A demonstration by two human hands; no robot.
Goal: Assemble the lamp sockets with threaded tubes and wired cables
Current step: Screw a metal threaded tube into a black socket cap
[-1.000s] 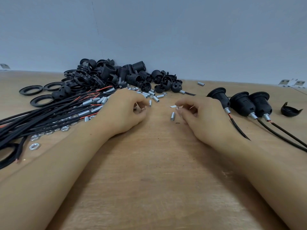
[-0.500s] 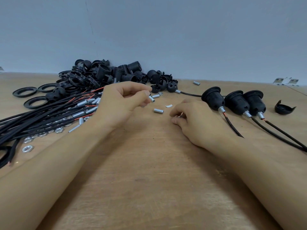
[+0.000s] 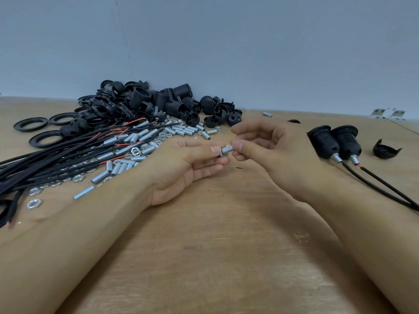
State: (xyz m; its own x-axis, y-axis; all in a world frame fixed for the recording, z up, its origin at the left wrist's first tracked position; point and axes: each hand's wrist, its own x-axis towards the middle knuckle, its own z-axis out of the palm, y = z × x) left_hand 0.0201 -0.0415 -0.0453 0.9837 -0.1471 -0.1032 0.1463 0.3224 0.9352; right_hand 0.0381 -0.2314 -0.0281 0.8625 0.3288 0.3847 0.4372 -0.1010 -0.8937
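Two bare hands meet above a wooden table [image 3: 204,257]. The left hand [image 3: 183,164], palm up, and the right hand [image 3: 267,150] each pinch one end of a small threaded tube [image 3: 226,150] between thumb and forefinger, other fingers loosely curled. Loose tubes [image 3: 145,141] and black cables [image 3: 56,159] lie at ten o'clock; two assembled sockets [image 3: 335,141] at three.

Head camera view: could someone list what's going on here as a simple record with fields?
Surface: wooden table
Left hand: pinches the hex nut end of the tube
Right hand: pinches the threaded tube
Left of hands: black cables, loose tubes, nuts
Back: pile of black socket parts
Right: two assembled sockets, wired
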